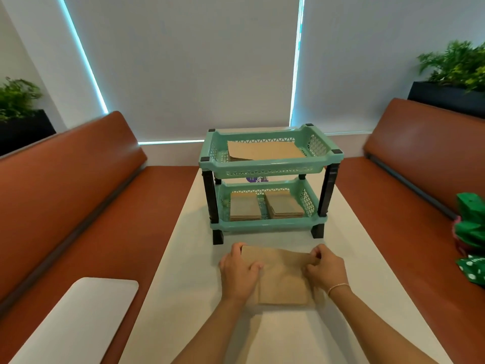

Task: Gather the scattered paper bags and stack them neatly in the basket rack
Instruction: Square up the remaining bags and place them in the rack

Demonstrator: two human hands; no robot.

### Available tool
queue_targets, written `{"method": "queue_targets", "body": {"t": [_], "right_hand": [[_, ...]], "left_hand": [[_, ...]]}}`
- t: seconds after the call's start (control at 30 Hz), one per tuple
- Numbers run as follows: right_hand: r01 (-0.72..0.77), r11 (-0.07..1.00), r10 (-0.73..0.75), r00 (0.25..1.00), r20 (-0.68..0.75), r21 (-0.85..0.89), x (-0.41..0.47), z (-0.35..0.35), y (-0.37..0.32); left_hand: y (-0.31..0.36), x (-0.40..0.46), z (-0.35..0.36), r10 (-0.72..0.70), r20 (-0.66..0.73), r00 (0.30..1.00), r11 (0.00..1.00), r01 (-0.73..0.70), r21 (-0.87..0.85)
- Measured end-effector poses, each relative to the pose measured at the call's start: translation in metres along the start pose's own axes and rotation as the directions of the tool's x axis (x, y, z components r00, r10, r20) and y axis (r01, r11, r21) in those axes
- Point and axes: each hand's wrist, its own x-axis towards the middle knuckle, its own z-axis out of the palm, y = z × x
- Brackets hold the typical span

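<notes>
Head view, only one. Basket rack sits mid worktop, mint green, two tiers, black posts. In front of the rack, on the near side: a stack of brown paper bags lying flat on the worktop. Left hand grips the stack's left edge, fingers curled round the far corner, thumb on top. Right hand grips the right edge, fingers curled at the far corner; how many bags are in the stack cannot be told, its near edge is blurred. Thin bracelet on the right wrist.

Rack top tier: large flat bags, their near-left part hidden by the tier's front wall. Rack bottom tier: two smaller bag piles side by side, left pile and right pile, both partly screened by the rim. Behind the rack, between the tiers, a purple label, print unreadable.

Left of the rack: brown bench seat with a white tray-like slab, cut off at the frame bottom. Right of the rack: a second bench, with green wrapped items cut off by the frame edge, unclear what they are. Planters in both far corners, blurred.
</notes>
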Motion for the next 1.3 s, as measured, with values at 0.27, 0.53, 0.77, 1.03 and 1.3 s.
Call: {"method": "queue_targets", "body": {"t": [0.27,0.53,0.77,1.03,1.3], "right_hand": [[0.032,0.943,-0.07,0.992,0.106,0.33,-0.024,-0.031,-0.009],[-0.15,0.901,-0.018,0.924,0.382,0.406,-0.053,-0.037,0.009],[-0.075,0.873,-0.06,0.964,0.259,0.483,-0.087,-0.022,0.028],[-0.004,0.847,-0.08,0.988,0.135,0.532,-0.088,-0.018,0.019],[-0.087,0.844,-0.026,0.979,0.203,0.53,-0.086,-0.01,0.036]], "left_hand": [[0.01,-0.018,-0.029,-0.088,0.156,0.984,0.881,0.15,-0.449],[-0.004,-0.048,-0.051,-0.019,0.379,0.925,0.758,0.26,-0.598],[-0.027,-0.069,-0.049,-0.023,0.337,0.941,0.811,0.215,-0.545],[-0.022,-0.071,-0.043,-0.025,0.231,0.973,0.811,0.155,-0.564],[-0.017,-0.07,-0.046,0.022,0.239,0.971,0.854,0.106,-0.51]]}}
